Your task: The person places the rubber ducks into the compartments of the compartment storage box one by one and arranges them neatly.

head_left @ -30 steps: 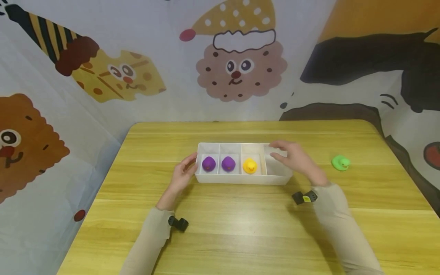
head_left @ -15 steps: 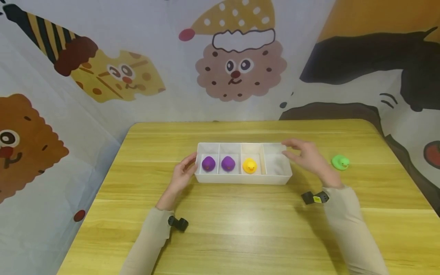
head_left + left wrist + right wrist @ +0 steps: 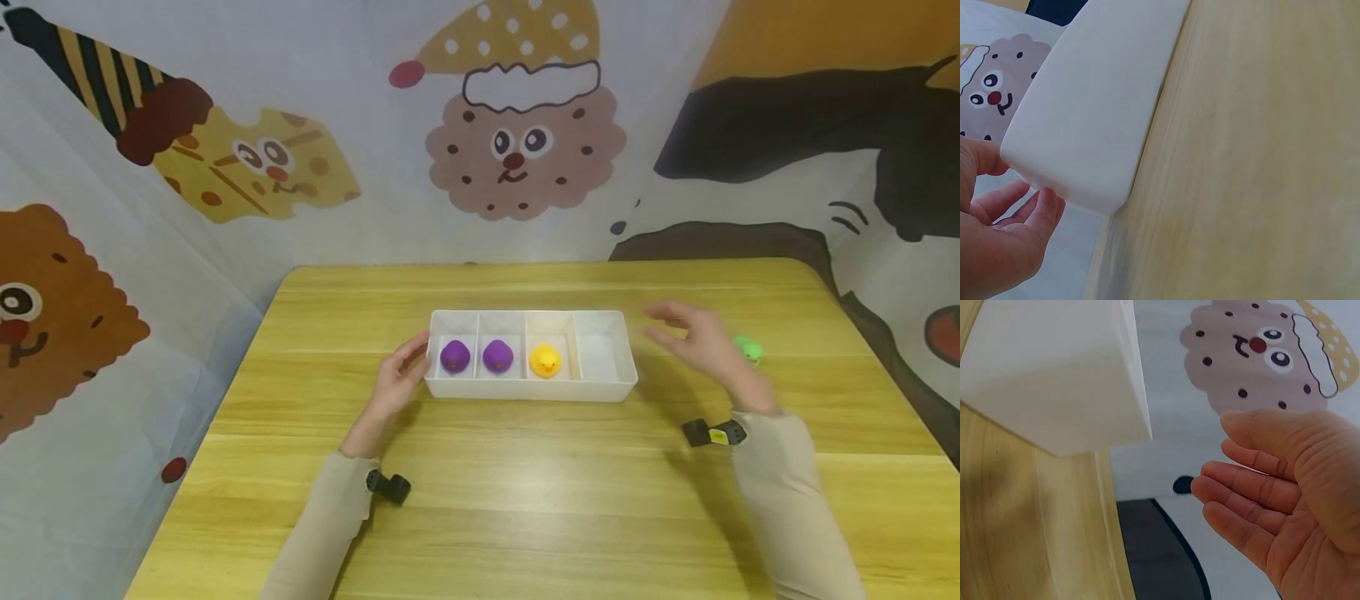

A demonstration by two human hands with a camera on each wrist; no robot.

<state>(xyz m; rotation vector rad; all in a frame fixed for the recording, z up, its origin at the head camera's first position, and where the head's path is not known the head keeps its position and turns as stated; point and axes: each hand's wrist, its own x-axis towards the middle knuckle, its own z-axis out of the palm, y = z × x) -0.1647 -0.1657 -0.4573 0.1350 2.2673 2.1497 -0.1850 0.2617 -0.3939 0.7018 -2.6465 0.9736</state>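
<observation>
A white divided box (image 3: 525, 390) stands on the table. Two purple rubber ducks (image 3: 454, 357) sit in its two left compartments, one in each, and a yellow rubber duck (image 3: 545, 361) in the one right of them; the rightmost is bare. At the box's left end, my left hand (image 3: 396, 379) holds the corner, its bent fingers (image 3: 1044, 209) against the end wall. My right hand (image 3: 693, 342) is in the air just right of the box, fingers relaxed and holding nothing. Behind it, a green rubber duck (image 3: 750, 350) is partly hidden by the wrist.
The wooden table (image 3: 480, 500) has its far edge against a white cloth backdrop (image 3: 390, 225) printed with cartoon food faces. Small black cameras (image 3: 390, 487) are strapped to both wrists.
My right hand has moved right, from over the box's rightmost compartment to beyond its right end, now covering part of the green duck. The left hand and the box stay in place.
</observation>
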